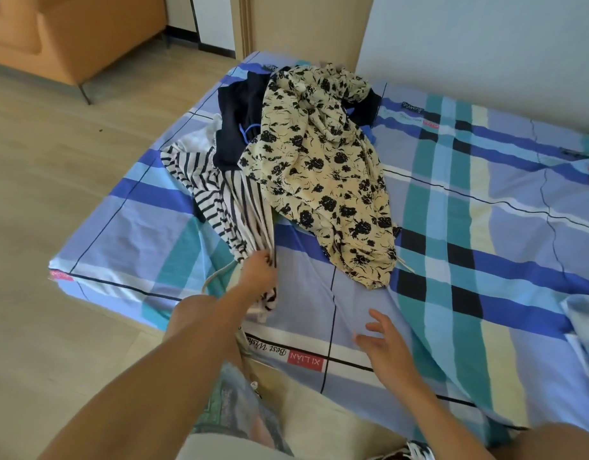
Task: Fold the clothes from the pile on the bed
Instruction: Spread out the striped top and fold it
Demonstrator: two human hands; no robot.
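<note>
Head view: bedsheet prints "XI LIAN" and "Best Wish" near edge, pile far-centre with cream floral on top, left hand clamped on striped garment, right hand fingers spread above sheet.

the bed sheet is plaid in lavender, teal, blue, black and pale yellow. on it: a cream garment with black flowers, a white-and-black striped garment, a navy garment.

Plaid-sheeted bed carries a clothes pile.
</note>
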